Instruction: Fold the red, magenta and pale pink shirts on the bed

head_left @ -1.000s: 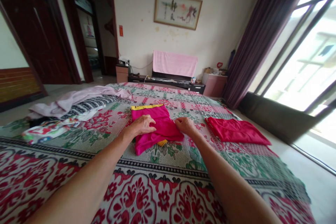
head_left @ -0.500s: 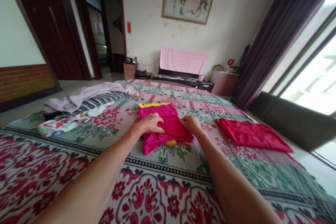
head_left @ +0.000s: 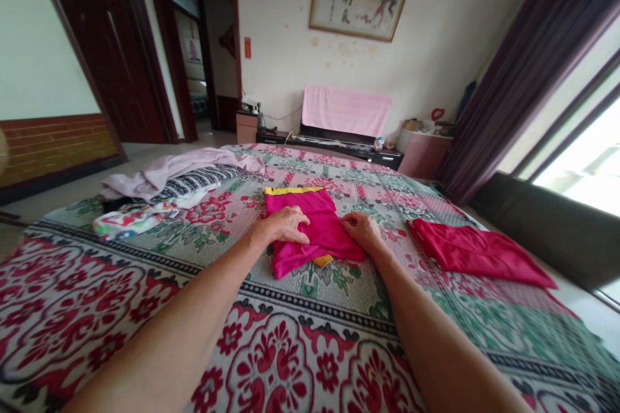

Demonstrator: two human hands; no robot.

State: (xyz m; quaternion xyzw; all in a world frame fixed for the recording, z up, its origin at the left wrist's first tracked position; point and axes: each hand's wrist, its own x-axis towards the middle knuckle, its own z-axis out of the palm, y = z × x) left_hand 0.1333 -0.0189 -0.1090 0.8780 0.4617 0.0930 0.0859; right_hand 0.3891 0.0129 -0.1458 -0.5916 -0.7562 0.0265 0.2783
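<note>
One magenta garment (head_left: 325,226) lies midway across the patterned cover (head_left: 310,310). On it I rest the left hand (head_left: 289,224), thumb and fingers parted; the right hand (head_left: 364,230) touches its edge, pinching or not I cannot tell. The cover's right side bears folded red cloth (head_left: 479,253).

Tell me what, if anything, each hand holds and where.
The right hand appears to pinch the magenta garment by its right edge. The left hand rests on the garment's left half; whether it grips cannot be told.
</note>
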